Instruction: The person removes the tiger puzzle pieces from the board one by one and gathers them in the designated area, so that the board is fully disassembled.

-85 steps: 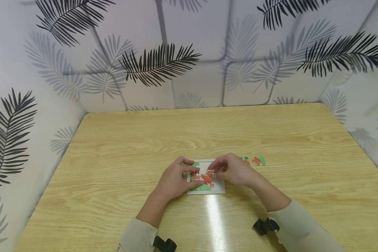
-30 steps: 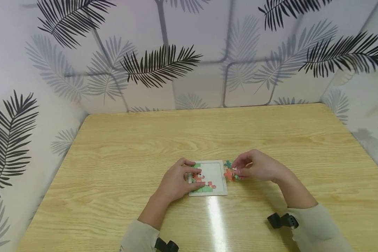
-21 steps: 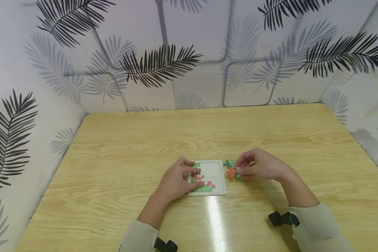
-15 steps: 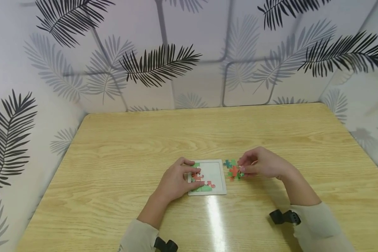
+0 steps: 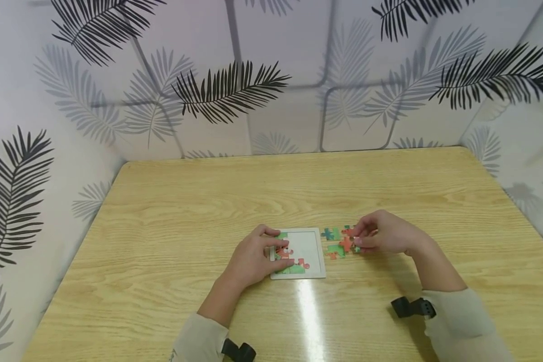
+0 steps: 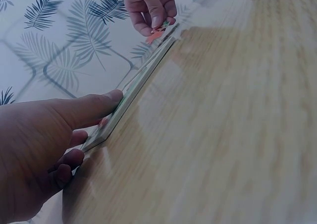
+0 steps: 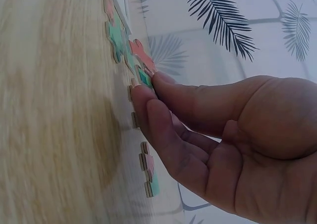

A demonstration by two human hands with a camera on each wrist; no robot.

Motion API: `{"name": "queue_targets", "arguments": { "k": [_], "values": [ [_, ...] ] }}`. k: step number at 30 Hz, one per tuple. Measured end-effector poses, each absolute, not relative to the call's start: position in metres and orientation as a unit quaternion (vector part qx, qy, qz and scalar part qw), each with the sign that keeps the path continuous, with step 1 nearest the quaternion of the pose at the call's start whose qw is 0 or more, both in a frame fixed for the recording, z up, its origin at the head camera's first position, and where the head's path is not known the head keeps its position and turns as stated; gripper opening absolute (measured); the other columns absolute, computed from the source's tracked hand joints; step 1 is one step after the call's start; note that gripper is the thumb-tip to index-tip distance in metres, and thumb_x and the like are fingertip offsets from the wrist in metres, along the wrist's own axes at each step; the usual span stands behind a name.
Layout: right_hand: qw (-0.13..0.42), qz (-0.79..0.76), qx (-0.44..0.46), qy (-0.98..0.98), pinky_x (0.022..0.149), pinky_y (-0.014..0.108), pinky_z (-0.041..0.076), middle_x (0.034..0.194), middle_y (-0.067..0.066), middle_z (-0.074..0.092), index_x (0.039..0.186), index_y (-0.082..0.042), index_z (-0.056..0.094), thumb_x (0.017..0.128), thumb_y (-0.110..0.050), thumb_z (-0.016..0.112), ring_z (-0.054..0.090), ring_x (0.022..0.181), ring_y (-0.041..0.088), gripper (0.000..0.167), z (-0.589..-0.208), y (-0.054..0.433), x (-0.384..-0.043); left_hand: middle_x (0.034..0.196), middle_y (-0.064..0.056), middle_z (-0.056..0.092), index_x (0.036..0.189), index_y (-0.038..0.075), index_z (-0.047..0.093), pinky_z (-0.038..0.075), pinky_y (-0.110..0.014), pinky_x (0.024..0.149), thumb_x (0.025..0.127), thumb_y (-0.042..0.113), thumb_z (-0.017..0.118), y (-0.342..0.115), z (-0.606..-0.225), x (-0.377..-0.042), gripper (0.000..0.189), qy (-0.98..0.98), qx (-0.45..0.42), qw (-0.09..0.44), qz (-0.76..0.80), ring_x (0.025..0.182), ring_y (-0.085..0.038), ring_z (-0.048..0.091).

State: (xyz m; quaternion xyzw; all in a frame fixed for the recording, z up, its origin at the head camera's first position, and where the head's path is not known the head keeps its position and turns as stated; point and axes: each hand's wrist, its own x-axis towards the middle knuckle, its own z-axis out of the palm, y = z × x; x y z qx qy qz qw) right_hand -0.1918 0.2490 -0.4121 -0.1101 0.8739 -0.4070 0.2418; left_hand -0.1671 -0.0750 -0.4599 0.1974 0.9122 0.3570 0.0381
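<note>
A white puzzle board [image 5: 315, 275] lies on the table, with green and orange pieces [image 5: 294, 269] fitted along its left and lower sides. My left hand [image 5: 252, 256] rests on the board's left part, thumb and fingers spread over it. Just right of the board, my right hand [image 5: 384, 232] pinches a red-and-green puzzle piece [image 5: 346, 245] between thumb and fingers, above other loose pieces. In the right wrist view this puzzle piece [image 7: 142, 55] is tilted, its near end hidden by the fingertips. Loose pieces [image 5: 331, 234] lie between the board and my right hand.
The wood-grain table [image 5: 185, 211] reaches back to a leaf-patterned wall covering [image 5: 280, 120]. Black wrist cameras [image 5: 414, 307] are strapped over both sleeves. A bright light reflection crosses the table in front of the board.
My right hand has moved from over the board to its right, holding a piece, and drifts further right and slightly away. More loose pieces are uncovered. My left hand stays on the board.
</note>
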Motion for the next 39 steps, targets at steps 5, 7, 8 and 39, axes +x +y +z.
{"name": "queue_targets", "arguments": {
  "k": [5, 7, 8, 39],
  "values": [
    [0.258, -0.421, -0.107, 0.863, 0.071, 0.027, 0.055, 0.086, 0.008, 0.067, 0.100, 0.004, 0.069, 0.093, -0.007, 0.069, 0.063, 0.080, 0.018, 0.013, -0.411, 0.251, -0.192, 0.127, 0.000, 0.059, 0.114, 0.020, 0.078, 0.046, -0.030, 0.079, 0.079, 0.039, 0.085, -0.075, -0.460, -0.167, 0.041, 0.913, 0.195, 0.040, 0.357, 0.102, -0.018, 0.061],
    [0.263, -0.424, -0.102, 0.860, 0.072, 0.028, 0.056, 0.087, 0.009, 0.068, 0.102, 0.005, 0.068, 0.094, -0.007, 0.068, 0.065, 0.079, 0.017, 0.015, -0.410, 0.252, -0.192, 0.127, 0.001, 0.059, 0.114, 0.020, 0.078, 0.046, -0.030, 0.080, 0.078, 0.040, 0.085, -0.074, -0.460, -0.167, 0.041, 0.913, 0.195, 0.039, 0.356, 0.103, -0.018, 0.061],
    [0.264, -0.422, -0.100, 0.862, 0.073, 0.028, 0.056, 0.087, 0.009, 0.068, 0.103, 0.005, 0.068, 0.094, -0.007, 0.068, 0.065, 0.079, 0.017, 0.015, -0.410, 0.253, -0.192, 0.128, 0.001, 0.059, 0.114, 0.020, 0.078, 0.047, -0.030, 0.080, 0.078, 0.040, 0.085, -0.074, -0.460, -0.167, 0.041, 0.913, 0.195, 0.039, 0.356, 0.104, -0.019, 0.061],
    [0.268, -0.405, -0.024, 0.874, 0.069, 0.032, 0.059, 0.086, 0.008, 0.070, 0.094, 0.007, 0.069, 0.089, -0.005, 0.074, 0.068, 0.072, 0.014, 0.014, -0.407, 0.258, -0.190, 0.128, 0.002, 0.060, 0.116, 0.020, 0.077, 0.046, -0.029, 0.078, 0.078, 0.039, 0.085, -0.072, -0.459, -0.166, 0.043, 0.917, 0.184, 0.047, 0.350, 0.095, -0.015, 0.060]
  ]
}}
